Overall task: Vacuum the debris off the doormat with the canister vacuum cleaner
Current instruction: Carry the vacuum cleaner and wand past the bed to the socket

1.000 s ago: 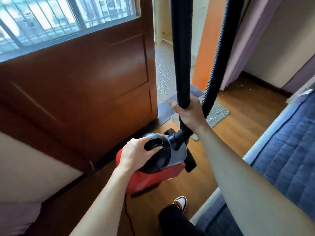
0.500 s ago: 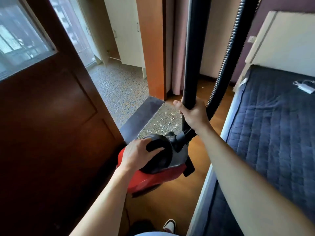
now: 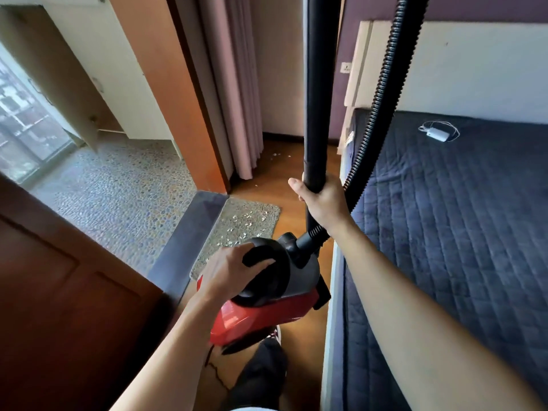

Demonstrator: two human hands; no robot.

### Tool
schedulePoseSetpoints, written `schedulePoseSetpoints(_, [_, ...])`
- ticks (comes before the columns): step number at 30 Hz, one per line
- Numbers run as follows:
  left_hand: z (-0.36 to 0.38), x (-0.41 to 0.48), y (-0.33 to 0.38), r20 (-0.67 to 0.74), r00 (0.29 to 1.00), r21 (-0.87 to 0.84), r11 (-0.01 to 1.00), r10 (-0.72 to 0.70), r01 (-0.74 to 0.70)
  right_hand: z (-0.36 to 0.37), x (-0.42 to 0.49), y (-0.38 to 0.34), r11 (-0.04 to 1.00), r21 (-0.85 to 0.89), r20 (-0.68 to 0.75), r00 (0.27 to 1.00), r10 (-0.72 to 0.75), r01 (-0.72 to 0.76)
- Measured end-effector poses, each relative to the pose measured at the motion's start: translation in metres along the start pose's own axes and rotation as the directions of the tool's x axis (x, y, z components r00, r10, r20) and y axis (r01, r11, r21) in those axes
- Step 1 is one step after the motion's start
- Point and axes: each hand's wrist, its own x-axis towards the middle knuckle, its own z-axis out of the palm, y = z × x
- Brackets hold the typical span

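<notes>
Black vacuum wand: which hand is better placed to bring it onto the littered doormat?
Probably right: the right hand grips the black vacuum wand; the left hand holds the red canister vacuum.

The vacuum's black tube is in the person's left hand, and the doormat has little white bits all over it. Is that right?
Not quite. The head view shows the right hand gripping the black tube; the left hand grips the handle of the red vacuum cleaner. The doormat does have little white bits on it.
</notes>
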Motion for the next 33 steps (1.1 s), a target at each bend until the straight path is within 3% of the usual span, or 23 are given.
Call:
schedulePoseSetpoints(9, [0.037,0.158,-0.018,0.099,0.990,-0.014,0.995,0.101,-0.100,0.002,0.129,0.060,0.992,-0.040,-0.139,0.984,0.110,-0.117])
schedulePoseSetpoints(17, [0.055,0.277,-0.025,0.106,0.977,-0.078,0.981,0.186,-0.178,0.001,0.233,0.097,0.988,-0.090,-0.155,0.982,0.108,-0.123])
schedulePoseSetpoints(33, [0.123,0.481,-0.029,0.121,0.981,0.004,0.988,0.154,-0.156,-0.008,0.433,0.193,0.987,-0.052,-0.153,0.978,0.140,-0.149])
